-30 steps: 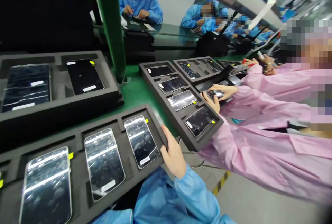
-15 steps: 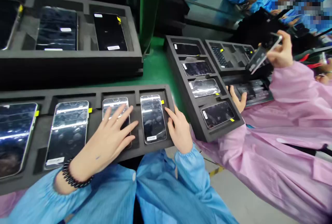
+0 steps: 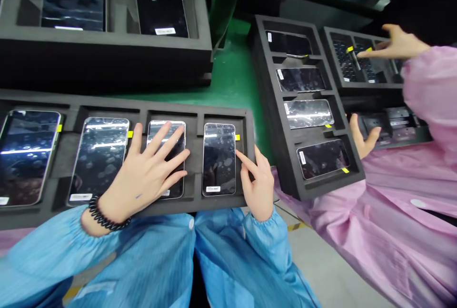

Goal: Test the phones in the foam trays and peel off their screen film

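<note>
A dark foam tray (image 3: 194, 155) lies before me with several phones in its slots, screens up. My left hand (image 3: 144, 174) is open, fingers spread flat across the phone (image 3: 177, 185) in the third visible slot and partly covering it. At the tray's right end, my right hand (image 3: 260, 184) points its index finger at the side edge of the rightmost phone (image 3: 219, 160), seemingly touching it. That phone has a white label at its bottom and a yellow tab at its side. Two more phones, a wide-slot one (image 3: 100, 155) and the leftmost (image 3: 28, 155), sit left of my hand.
A stacked foam tray (image 3: 124, 41) holding phones stands behind on the green table (image 3: 232, 70). To the right is another phone tray (image 3: 282, 151). A co-worker in pink (image 3: 403, 184) reaches over a further tray (image 3: 344, 84).
My view has shifted, so the trays sit differently in the picture. My hands stay over the same phones. The co-worker's raised hand has lowered to the far tray, the phone now in a slot.
</note>
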The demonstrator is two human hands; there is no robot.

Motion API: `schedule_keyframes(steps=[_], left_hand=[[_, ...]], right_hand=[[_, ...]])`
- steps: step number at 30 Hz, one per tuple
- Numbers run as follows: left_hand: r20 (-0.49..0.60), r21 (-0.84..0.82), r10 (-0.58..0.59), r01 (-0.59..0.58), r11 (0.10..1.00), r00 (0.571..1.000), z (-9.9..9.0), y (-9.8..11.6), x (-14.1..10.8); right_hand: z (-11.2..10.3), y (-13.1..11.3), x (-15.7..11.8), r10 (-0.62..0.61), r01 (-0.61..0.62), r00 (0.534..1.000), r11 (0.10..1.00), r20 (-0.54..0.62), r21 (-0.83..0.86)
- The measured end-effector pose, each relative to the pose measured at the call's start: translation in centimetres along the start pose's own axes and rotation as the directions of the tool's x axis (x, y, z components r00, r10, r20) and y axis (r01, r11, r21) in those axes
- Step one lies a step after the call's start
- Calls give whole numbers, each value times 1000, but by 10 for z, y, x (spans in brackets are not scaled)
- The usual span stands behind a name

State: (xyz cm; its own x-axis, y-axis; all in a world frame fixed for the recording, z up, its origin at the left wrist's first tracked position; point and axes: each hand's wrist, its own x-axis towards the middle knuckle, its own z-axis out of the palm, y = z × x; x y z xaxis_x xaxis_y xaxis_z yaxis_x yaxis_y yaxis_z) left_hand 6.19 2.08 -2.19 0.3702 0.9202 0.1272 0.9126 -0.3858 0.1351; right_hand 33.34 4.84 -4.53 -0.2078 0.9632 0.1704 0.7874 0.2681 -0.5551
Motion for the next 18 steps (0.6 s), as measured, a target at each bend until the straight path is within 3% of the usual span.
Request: schedule_keyframes(steps=[4, 9, 13, 16, 18], left_hand=[[5, 63, 39, -40, 997, 999, 1, -4, 1], [49, 25, -14, 12, 1000, 999, -1, -8, 3], [-3, -93, -88, 87, 992, 996, -14, -16, -11], [-69, -209, -227, 209, 955, 971, -25, -22, -33], [-83, -260, -261, 232, 937, 962, -26, -26, -49]], right_hand=[[-1, 2, 2, 12, -16, 999, 995, 42, 98], [3, -1, 6, 30, -40, 996, 992, 83, 123], [3, -5, 7, 55, -56, 998, 993, 12, 108], [-3, -8, 11, -19, 23, 999, 996, -50, 86], [-7, -9, 15, -141, 142, 990, 987, -19, 81]])
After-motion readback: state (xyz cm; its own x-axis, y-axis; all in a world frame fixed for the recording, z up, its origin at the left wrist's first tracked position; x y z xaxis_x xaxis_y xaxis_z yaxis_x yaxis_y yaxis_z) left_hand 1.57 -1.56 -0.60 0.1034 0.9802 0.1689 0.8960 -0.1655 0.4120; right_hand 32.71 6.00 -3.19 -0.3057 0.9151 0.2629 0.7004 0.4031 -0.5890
